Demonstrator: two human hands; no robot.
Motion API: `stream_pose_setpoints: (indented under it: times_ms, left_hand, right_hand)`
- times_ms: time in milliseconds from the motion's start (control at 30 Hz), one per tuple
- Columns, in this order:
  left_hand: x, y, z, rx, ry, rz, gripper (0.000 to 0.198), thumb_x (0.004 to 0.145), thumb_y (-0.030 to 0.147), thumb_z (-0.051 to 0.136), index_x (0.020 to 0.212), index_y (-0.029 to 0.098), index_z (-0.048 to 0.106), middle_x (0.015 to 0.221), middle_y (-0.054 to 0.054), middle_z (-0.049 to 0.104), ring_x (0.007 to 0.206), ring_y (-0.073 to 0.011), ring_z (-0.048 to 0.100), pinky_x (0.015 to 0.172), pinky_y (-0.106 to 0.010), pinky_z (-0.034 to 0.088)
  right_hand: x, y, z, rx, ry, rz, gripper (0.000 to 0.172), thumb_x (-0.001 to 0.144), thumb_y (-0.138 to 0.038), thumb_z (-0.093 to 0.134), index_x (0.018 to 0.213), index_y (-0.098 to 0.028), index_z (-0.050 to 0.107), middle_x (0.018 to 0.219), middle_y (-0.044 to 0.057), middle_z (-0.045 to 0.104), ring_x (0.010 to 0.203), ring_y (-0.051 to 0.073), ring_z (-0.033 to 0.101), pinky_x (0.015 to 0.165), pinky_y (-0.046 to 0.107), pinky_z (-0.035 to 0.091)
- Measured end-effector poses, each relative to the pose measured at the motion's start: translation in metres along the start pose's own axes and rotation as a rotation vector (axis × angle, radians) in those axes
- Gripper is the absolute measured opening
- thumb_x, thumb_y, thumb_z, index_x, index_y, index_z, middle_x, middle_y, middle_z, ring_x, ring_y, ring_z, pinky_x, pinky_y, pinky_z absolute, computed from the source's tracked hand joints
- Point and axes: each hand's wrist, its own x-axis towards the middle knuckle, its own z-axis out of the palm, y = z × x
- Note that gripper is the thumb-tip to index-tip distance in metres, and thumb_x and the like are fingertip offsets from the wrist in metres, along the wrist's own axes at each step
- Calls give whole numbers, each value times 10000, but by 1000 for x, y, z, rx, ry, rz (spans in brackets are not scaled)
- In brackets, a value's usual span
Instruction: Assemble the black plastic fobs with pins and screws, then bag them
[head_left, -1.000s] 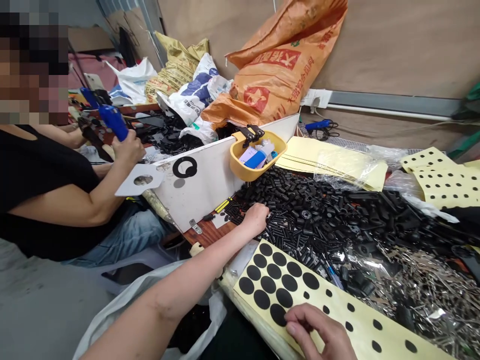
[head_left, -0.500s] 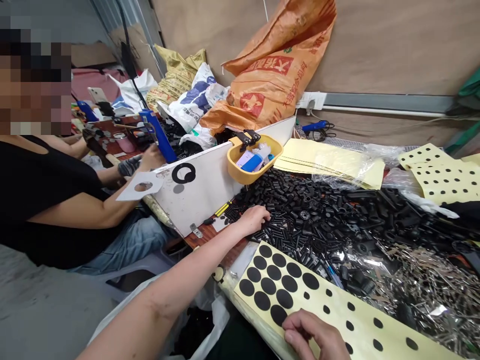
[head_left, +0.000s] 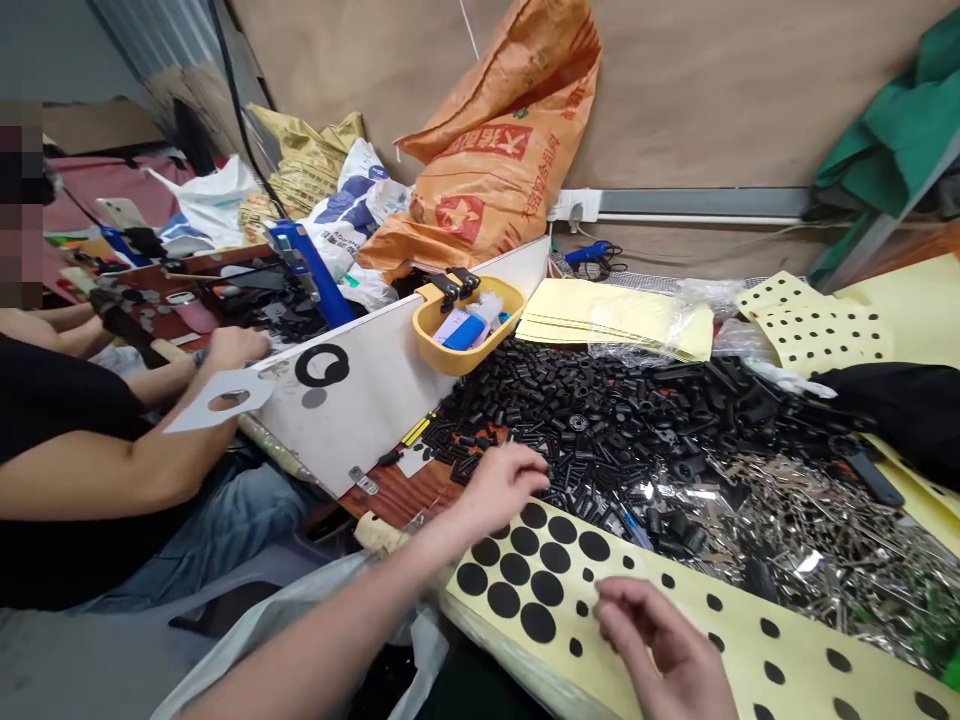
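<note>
My left hand (head_left: 504,487) is closed, its fingers curled together just above the near edge of a pile of small black plastic parts (head_left: 487,385). Whatever it may hold is too small to make out. Below it lies a pale yellow sheet (head_left: 517,640) with black round stickers (head_left: 538,622), large ones at its left end and smaller dots farther right. Over the small dots hovers my right hand (head_left: 667,645), thumb and forefinger brought close together. Anything between those fingertips cannot be made out.
Thin metal pieces (head_left: 810,520) are heaped to the right. A yellow bin (head_left: 469,350) hangs on a white divider (head_left: 375,400), with a co-worker's arm (head_left: 172,440) beyond it. Yellow sheets (head_left: 615,315) and an orange sack (head_left: 487,170) lie behind.
The view has swung to the right. My left hand has drawn back from the black parts towards the sticker sheet. My right hand has moved off the large circles to the small dots.
</note>
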Motion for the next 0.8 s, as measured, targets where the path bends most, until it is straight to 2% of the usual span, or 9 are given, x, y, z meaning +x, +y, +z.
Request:
stream_pose_setpoints:
  times_ms: [67,100,200,300,367,467,600,700,800]
  left_hand:
    - [-20,27,16,-163,-159,1,132,787,155,567,770,168,697,731,-1,697,690,-128,622,630,-215,491]
    - [-29,38,23,-398,-272,-84,110,750,155,583,739,153,692,670,5,670,638,-118,597,600,-208,469]
    - [-43,56,41,-831,-395,-316,62,632,202,648,632,140,651,552,35,591,536,-90,534,577,-210,437]
    - [-42,59,49,-881,-457,-437,151,554,263,721,591,137,645,496,38,564,493,-85,515,534,-205,414]
    - [-36,59,51,-775,-527,-406,207,586,321,741,638,132,676,509,25,586,490,-93,537,511,-202,418]
    - [-15,55,51,-368,-390,-197,180,740,322,667,746,148,712,649,-13,678,607,-133,622,587,-232,488]
    - [36,42,53,-26,-61,-126,207,894,174,475,929,158,678,1079,-94,672,1070,-210,580,964,-367,432]
    - [69,29,59,116,-28,-104,162,896,200,536,1002,141,643,1133,-99,630,1126,-234,545,992,-452,415]
    - [83,22,65,196,-49,-74,259,897,299,567,1109,153,597,1178,-89,597,1064,-227,579,912,-461,480]
  right_hand:
    - [4,-9,-3,88,95,54,385,733,-525,677,947,-208,710,885,65,712,840,204,660,752,254,543]
    - [5,-12,-5,117,123,54,401,721,-522,689,963,-204,712,923,76,713,869,211,659,770,264,545]
    - [7,-16,-8,158,158,11,345,697,-499,718,870,-202,738,920,91,709,813,213,656,718,279,561]
    - [7,-10,-15,187,157,-2,297,669,-474,748,782,-200,736,876,88,698,790,213,653,693,282,562]
    - [9,-4,-24,210,150,29,302,656,-472,759,755,-188,723,874,88,694,804,215,652,697,274,555]
    - [12,2,-39,282,148,104,323,687,-485,739,784,-182,686,819,78,693,732,195,639,650,265,544]
    - [12,3,-51,395,135,153,330,739,-500,696,813,-189,617,672,38,647,587,145,564,547,241,498]
    - [8,5,-51,395,115,158,323,754,-491,688,820,-186,604,633,22,620,540,119,516,528,226,462]
    - [4,8,-50,386,116,161,330,762,-502,674,832,-186,613,614,17,603,526,115,499,512,220,442]
